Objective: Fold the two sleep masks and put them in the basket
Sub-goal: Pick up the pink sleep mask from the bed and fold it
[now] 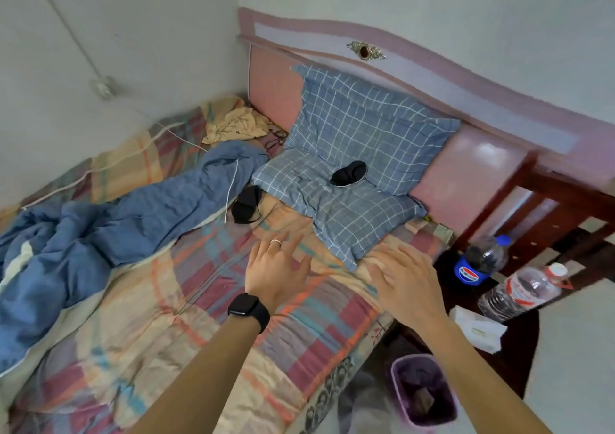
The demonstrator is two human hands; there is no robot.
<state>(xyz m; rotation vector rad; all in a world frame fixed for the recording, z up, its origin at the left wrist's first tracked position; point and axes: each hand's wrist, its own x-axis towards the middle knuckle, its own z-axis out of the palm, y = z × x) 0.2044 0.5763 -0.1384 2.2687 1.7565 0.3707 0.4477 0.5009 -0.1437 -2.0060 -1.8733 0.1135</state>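
One black sleep mask (348, 173) lies on the lower blue checked pillow (336, 207). A second black sleep mask (246, 204) rests on the bed sheet just left of that pillow, beside the blue blanket. My left hand (276, 269), with a ring and a black watch on the wrist, hovers over the sheet below the second mask, fingers spread and empty. My right hand (404, 275) is spread out near the pillow's front corner, holding nothing. A purple basket (399, 380) stands on the floor by the bed's edge, below my right forearm.
A crumpled blue blanket (116, 230) covers the bed's left side. A second checked pillow (366, 121) leans on the pink headboard. On a dark bedside table (519, 350) at right stand a cola bottle (479, 260), a clear water bottle (522, 289) and a tissue pack (477, 332).
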